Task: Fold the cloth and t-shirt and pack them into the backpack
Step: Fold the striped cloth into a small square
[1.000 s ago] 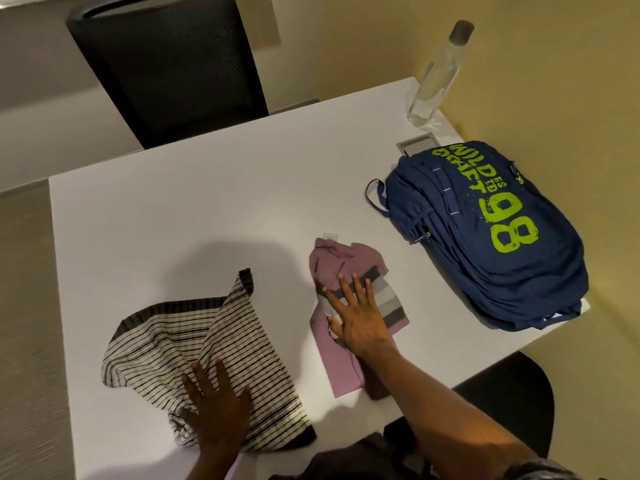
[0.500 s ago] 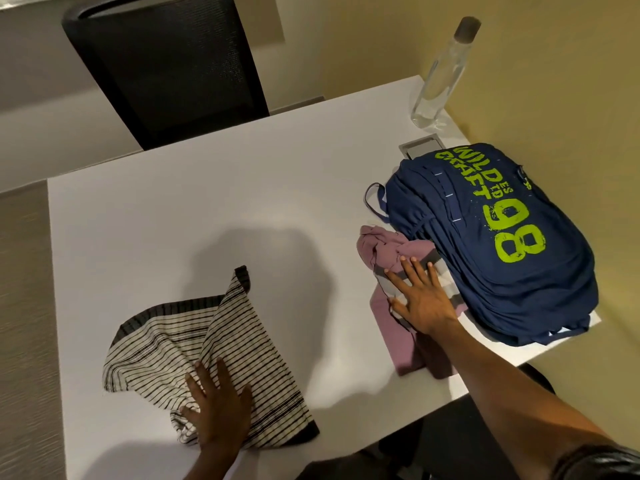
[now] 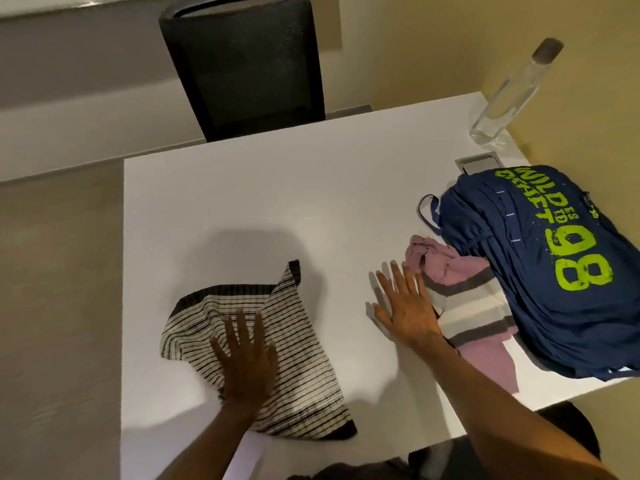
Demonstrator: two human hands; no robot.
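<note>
A striped black-and-cream cloth (image 3: 294, 341) lies partly folded on the white table (image 3: 277, 202) at the near left. My left hand (image 3: 246, 355) rests flat on it, fingers spread. A folded pink t-shirt with grey and cream bands (image 3: 464, 299) sits against the near left side of the navy backpack (image 3: 554, 271), which lies flat with green lettering facing up. My right hand (image 3: 405, 306) is open, flat over the table just left of the t-shirt, its edge touching the fabric. I cannot see an opening in the backpack.
A clear bottle (image 3: 509, 95) stands at the far right corner of the table. A grey cable hatch (image 3: 479, 162) is set in the tabletop behind the backpack. A black mesh chair (image 3: 242, 64) stands at the far side. The yellow wall runs along the right.
My right hand slid the pink t-shirt right across the table until it lay against the backpack, then drew back to its left. My left hand stayed on the striped cloth.
</note>
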